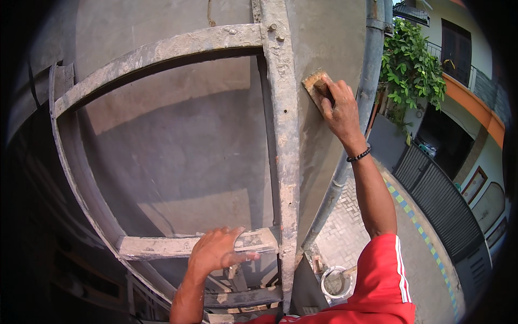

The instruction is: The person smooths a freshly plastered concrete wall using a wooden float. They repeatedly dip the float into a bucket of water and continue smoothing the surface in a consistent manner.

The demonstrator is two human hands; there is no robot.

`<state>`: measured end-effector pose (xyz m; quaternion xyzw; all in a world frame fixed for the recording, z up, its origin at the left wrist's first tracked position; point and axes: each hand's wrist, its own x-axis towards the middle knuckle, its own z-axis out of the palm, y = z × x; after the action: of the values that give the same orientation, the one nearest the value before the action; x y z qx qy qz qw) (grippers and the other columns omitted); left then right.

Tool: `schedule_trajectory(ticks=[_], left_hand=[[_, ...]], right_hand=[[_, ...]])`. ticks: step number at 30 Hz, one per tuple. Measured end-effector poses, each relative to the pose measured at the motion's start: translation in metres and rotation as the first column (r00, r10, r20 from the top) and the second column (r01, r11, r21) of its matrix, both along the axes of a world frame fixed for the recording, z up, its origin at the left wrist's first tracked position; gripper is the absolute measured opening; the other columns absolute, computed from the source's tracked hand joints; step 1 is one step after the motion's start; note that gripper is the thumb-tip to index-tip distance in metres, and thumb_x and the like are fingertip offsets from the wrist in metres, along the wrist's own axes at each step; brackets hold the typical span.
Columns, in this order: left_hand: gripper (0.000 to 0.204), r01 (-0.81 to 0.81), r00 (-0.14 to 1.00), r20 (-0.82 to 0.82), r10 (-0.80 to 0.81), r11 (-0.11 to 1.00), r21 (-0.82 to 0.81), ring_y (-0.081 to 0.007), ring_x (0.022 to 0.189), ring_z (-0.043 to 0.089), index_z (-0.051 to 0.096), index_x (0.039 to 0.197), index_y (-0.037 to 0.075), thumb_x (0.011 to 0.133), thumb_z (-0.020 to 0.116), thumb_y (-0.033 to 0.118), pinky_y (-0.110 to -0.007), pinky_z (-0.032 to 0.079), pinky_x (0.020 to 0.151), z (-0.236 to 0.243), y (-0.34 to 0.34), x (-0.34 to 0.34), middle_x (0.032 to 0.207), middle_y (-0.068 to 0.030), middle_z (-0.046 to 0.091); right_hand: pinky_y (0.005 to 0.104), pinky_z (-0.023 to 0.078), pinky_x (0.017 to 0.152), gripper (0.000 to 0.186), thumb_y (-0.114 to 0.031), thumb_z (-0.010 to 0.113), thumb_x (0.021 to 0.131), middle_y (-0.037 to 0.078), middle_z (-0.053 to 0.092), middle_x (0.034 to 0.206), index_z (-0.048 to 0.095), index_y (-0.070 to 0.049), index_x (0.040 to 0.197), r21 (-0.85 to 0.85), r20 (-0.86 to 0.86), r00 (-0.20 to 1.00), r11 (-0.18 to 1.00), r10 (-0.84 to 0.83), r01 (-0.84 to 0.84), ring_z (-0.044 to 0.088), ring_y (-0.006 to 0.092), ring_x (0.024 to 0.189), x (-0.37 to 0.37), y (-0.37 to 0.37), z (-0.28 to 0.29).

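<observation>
My right hand (341, 110) is closed round the handle of a plastering float (312, 83), a small worn board with its face against the grey rendered wall (326, 38). A damp, darker patch shows on the wall around and below it. Lower down, my left hand (216, 249) is wrapped over a mortar-crusted crossbar (154, 247). That bar belongs to a steel scaffold frame (285, 135), whose upright runs between my two hands.
Right of the wall strip stands a grey pipe (373, 54). Far below, a white bucket (325, 285) of grey mortar stands near paving (345, 216). A leafy plant (407, 70), a dark gate (437, 200) and a house lie across the lane.
</observation>
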<state>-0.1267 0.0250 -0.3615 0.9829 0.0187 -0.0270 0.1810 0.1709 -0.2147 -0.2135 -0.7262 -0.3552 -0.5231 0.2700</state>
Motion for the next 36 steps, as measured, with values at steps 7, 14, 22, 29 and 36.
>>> schedule_trajectory(ticks=[7, 14, 22, 29, 36], left_hand=[[0.107, 0.014, 0.998, -0.061, -0.012, 0.999, 0.031, -0.0406, 0.114, 0.064, 0.060, 0.138, 0.003, 0.070, 0.066, 0.086, -0.051, 0.050, 0.099, 0.005, -0.003, 0.005, 0.117, -0.0252, 0.067], [0.098, 0.024, 1.000, 0.019, -0.024, 1.000, 0.007, -0.0425, 0.108, 0.065, 0.065, 0.130, -0.001, 0.068, 0.074, 0.074, -0.048, 0.050, 0.093, -0.001, -0.004, 0.002, 0.110, -0.0266, 0.070], [0.094, 0.033, 0.999, 0.003, -0.033, 0.998, -0.054, -0.0426, 0.106, 0.065, 0.065, 0.128, -0.002, 0.069, 0.075, 0.071, -0.047, 0.050, 0.092, 0.000, -0.002, 0.007, 0.108, -0.0280, 0.069], [0.100, 0.077, 0.997, 0.024, -0.077, 0.997, -0.005, -0.0440, 0.106, 0.065, 0.065, 0.128, -0.002, 0.069, 0.069, 0.079, -0.050, 0.050, 0.093, -0.004, 0.000, 0.005, 0.110, -0.0277, 0.069], [0.105, 0.055, 0.998, -0.024, -0.055, 0.998, 0.015, -0.0430, 0.108, 0.065, 0.063, 0.132, 0.004, 0.071, 0.060, 0.090, -0.052, 0.050, 0.094, -0.001, 0.001, 0.008, 0.107, -0.0265, 0.068]], right_hand=[[0.0405, 0.049, 0.083, 0.049, 0.000, 0.067, 0.082, 0.012, 0.058, 0.095, 0.062, -0.004, 0.131, -0.140, -0.127, 0.990, 0.987, 0.058, -0.075, 0.059, 0.0314, 0.089, -0.034, -0.025, -0.071], [0.0405, 0.049, 0.083, 0.043, -0.005, 0.065, 0.086, 0.015, 0.059, 0.094, 0.063, -0.003, 0.130, 0.003, 0.056, 0.998, 1.000, 0.002, -0.003, 0.059, 0.0330, 0.088, 0.015, -0.032, 0.052], [0.0404, 0.046, 0.085, 0.056, 0.001, 0.066, 0.078, 0.010, 0.056, 0.100, 0.060, -0.006, 0.133, -0.257, -0.237, 0.971, 0.961, 0.036, -0.099, 0.056, 0.0298, 0.096, -0.033, -0.029, -0.149], [0.0427, 0.047, 0.086, 0.050, 0.000, 0.062, 0.081, 0.014, 0.056, 0.096, 0.060, 0.000, 0.132, 0.135, -0.049, 0.999, 0.991, 0.007, -0.001, 0.056, 0.0338, 0.093, 0.002, -0.033, -0.049], [0.0410, 0.046, 0.087, 0.052, -0.001, 0.064, 0.080, 0.011, 0.056, 0.101, 0.061, -0.006, 0.131, -0.179, -0.278, 0.961, 0.983, -0.002, -0.050, 0.055, 0.0311, 0.097, -0.027, -0.028, -0.131]])
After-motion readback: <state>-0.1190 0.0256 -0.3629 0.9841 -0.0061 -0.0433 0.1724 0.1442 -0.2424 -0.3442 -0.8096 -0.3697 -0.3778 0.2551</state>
